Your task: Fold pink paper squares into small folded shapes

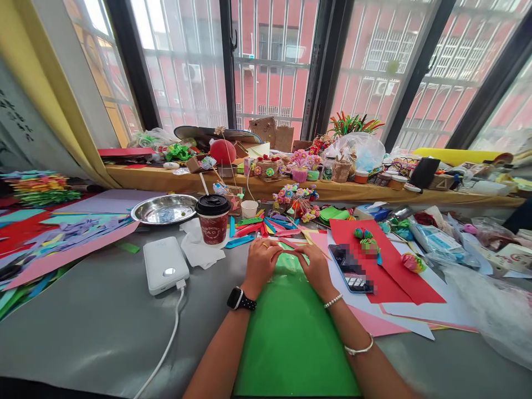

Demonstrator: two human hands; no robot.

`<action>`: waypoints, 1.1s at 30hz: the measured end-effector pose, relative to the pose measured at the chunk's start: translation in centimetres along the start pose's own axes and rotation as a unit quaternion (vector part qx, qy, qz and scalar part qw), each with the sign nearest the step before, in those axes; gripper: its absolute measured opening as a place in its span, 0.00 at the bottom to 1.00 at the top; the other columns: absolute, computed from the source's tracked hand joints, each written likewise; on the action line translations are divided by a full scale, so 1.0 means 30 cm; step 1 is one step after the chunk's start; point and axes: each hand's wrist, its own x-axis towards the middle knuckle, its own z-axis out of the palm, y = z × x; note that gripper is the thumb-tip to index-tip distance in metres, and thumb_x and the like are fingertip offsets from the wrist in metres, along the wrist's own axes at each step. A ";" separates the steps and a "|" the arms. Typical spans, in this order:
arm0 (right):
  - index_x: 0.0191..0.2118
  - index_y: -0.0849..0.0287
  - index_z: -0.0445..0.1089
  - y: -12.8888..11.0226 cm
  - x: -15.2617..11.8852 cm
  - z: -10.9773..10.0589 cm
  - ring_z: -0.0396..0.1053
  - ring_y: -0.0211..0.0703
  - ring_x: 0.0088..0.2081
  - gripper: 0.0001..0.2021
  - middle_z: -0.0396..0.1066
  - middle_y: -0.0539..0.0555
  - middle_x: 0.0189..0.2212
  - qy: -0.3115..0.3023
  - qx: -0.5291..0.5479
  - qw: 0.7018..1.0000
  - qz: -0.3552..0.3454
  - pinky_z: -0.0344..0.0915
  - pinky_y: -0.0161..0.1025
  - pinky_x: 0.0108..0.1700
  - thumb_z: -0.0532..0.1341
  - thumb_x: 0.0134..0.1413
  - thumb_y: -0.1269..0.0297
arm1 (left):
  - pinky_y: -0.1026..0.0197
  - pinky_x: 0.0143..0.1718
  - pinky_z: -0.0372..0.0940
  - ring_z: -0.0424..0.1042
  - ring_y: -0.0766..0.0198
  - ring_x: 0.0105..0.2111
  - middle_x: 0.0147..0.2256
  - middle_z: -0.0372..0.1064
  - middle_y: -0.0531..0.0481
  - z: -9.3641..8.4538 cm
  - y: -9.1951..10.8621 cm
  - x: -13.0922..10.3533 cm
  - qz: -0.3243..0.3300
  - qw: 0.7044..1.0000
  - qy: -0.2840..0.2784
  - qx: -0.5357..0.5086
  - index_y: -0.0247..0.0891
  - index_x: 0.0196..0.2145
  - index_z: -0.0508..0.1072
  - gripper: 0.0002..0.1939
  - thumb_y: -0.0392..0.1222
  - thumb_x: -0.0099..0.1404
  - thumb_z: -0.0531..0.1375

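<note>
My left hand (261, 261), with a watch at the wrist, is closed in a pinch above the far end of a green sheet (297, 338). Facing it, my right hand (315, 267) pinches too, its fingertips close to the left ones. Between them runs a narrow pink paper strip (291, 251), gripped at both ends; the fingers partly cover it. Just beyond the hands lie folded coloured paper strips (253, 228) in red, blue and green.
Left of the hands are a lidded coffee cup (213, 221), a white power bank (165, 266) with a cable, and a metal tray (164, 209). To the right, a phone (349, 269) lies by red paper (399, 271). Crafts crowd the windowsill (187, 180).
</note>
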 end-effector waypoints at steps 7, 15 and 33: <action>0.30 0.60 0.65 0.019 0.008 -0.023 0.63 0.44 0.32 0.09 0.67 0.55 0.28 0.086 0.000 0.993 0.082 0.59 0.40 0.35 0.50 0.51 0.64 | 0.54 0.42 0.54 0.63 0.61 0.34 0.31 0.68 0.50 0.004 -0.018 0.003 -0.032 0.999 0.019 0.012 0.41 0.30 0.72 0.09 0.38 0.57 0.52; 0.29 0.58 0.66 -0.002 0.010 -0.007 0.63 0.43 0.34 0.07 0.69 0.54 0.29 0.008 0.054 0.998 0.014 0.58 0.40 0.38 0.53 0.49 0.64 | 0.55 0.43 0.53 0.62 0.62 0.36 0.32 0.68 0.50 0.000 0.001 0.006 0.005 1.000 -0.013 -0.021 0.42 0.31 0.72 0.09 0.40 0.57 0.52; 0.30 0.58 0.66 -0.015 0.005 -0.001 0.62 0.42 0.35 0.06 0.67 0.53 0.28 0.008 0.017 0.999 -0.039 0.59 0.38 0.37 0.53 0.50 0.68 | 0.56 0.46 0.51 0.64 0.64 0.36 0.33 0.69 0.52 -0.003 0.013 0.011 0.055 0.998 -0.013 0.006 0.42 0.33 0.70 0.09 0.39 0.58 0.51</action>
